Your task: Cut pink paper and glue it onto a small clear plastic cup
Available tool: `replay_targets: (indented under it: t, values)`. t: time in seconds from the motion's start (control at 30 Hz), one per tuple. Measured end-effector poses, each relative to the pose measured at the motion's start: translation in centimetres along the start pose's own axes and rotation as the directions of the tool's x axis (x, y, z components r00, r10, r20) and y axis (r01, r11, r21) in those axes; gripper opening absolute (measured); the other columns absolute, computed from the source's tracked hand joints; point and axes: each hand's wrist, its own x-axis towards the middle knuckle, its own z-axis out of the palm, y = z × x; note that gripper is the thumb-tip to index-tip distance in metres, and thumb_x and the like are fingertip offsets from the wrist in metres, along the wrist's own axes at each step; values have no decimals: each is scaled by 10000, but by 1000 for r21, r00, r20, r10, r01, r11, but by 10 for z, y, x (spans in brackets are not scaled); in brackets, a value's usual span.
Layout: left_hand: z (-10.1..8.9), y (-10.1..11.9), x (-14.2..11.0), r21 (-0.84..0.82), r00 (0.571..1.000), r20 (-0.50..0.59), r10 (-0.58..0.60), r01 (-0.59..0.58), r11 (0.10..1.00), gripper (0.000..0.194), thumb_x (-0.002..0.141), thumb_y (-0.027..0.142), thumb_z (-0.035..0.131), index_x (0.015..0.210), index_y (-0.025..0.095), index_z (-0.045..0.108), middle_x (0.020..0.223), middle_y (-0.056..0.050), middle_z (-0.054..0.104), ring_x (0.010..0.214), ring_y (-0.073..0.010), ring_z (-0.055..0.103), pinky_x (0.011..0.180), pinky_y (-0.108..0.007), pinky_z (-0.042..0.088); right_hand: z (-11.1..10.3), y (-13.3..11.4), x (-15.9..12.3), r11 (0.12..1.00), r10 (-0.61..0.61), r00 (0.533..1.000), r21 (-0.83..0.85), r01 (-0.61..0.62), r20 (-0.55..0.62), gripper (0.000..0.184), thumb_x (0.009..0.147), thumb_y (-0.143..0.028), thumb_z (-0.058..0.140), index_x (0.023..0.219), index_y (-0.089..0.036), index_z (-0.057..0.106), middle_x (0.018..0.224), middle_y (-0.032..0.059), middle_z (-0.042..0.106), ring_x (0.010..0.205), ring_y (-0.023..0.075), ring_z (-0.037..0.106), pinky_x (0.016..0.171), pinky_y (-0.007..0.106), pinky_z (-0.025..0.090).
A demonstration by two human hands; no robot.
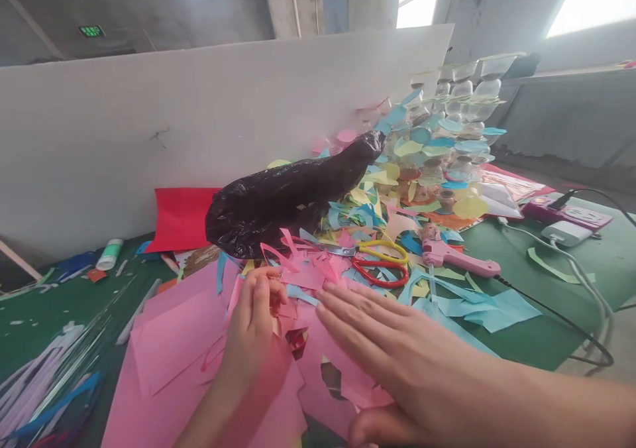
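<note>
My left hand (pixel 256 312) is closed, its fingers curled in over the pink paper (pixel 179 335); whatever lies inside them is hidden. Flat and stretched out, my right hand (pixel 387 338) rests palm down over pink paper offcuts (pixel 322 368) with cut-out holes. Just beyond the fingertips lie scissors (pixel 382 262) with one yellow and one red handle, their blades pointing left among pink scraps (pixel 303 269). A pink glue gun (pixel 457 260) is to the right of the scissors. Blue paper pieces (pixel 501 309) spread beside my right hand.
A black plastic bag (pixel 288 196) lies behind the scraps. Stacked clear plastic cups (pixel 462 103) with paper discs stand at the back right, near a power strip (pixel 571 213) and cables. A red sheet (pixel 181 219), a glue stick (pixel 109 254) and pale strips (pixel 44 368) are leftward.
</note>
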Motion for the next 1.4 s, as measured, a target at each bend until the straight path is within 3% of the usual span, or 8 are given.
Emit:
replay_targets:
  t: [0.2,0.4,0.57,0.7,0.87,1.03,1.2,1.4]
  values:
    - [2,1,-3,-29,999,-19,-28,28,999,374,974,551,356,1000,227,542,706,23,548,681,-164,549,697,-305,476,2,5,-2,993,38,998,-106,-43,-52,843,952,-652,418,1553,-73,294,1572,177,344,1478,290,294,1203,424,326]
    - [2,5,-5,-83,998,-45,-44,40,996,409,962,590,364,997,226,546,698,35,526,607,-134,513,577,-256,458,-12,8,0,975,15,951,-206,-82,-308,871,992,-603,364,1592,-60,42,1605,183,256,1519,287,128,1226,486,249]
    - [3,7,-5,-136,995,-3,-101,100,986,430,917,627,417,991,217,523,668,52,519,463,-101,430,423,-224,381,-7,10,0,997,-39,999,-67,37,-34,831,954,-624,457,1564,-93,269,1562,155,378,1476,252,304,1212,385,305]
    - [0,6,-4,-116,989,29,-148,150,982,442,918,647,389,989,227,509,657,54,516,477,-99,460,386,-179,321,-34,18,2,994,-7,980,-109,-15,-199,850,962,-682,315,1583,-111,208,1607,146,287,1493,276,254,1225,445,262]
    - [-4,15,-6,-15,861,361,-358,389,921,479,852,675,473,1059,244,498,836,-24,662,472,-118,542,338,-179,303,-66,44,-10,946,159,910,-206,-252,-382,640,1033,-537,255,1597,-250,156,1595,88,358,1458,305,342,1166,521,372]
    - [11,34,-20,-85,779,483,-400,496,864,497,761,615,631,1106,266,557,832,-49,696,564,-179,647,467,-258,492,-58,66,-44,886,340,878,-198,-419,-337,480,1048,-413,327,1503,-262,357,1485,82,524,1358,283,497,1074,507,478]
    - [27,50,-28,-88,742,514,-431,545,834,493,697,467,731,1118,276,561,913,-51,718,773,-219,703,708,-344,564,-46,75,-58,872,384,883,-208,-442,-270,364,1042,-374,372,1318,-211,544,1307,114,658,1205,280,617,953,462,542]
    - [29,59,-27,-1,703,545,-457,545,838,445,697,458,720,1090,288,599,1020,-73,733,887,-264,708,817,-429,554,-31,94,-19,845,263,960,-459,-276,-93,254,1011,-208,446,1061,-165,691,1031,116,713,939,276,659,787,418,537]
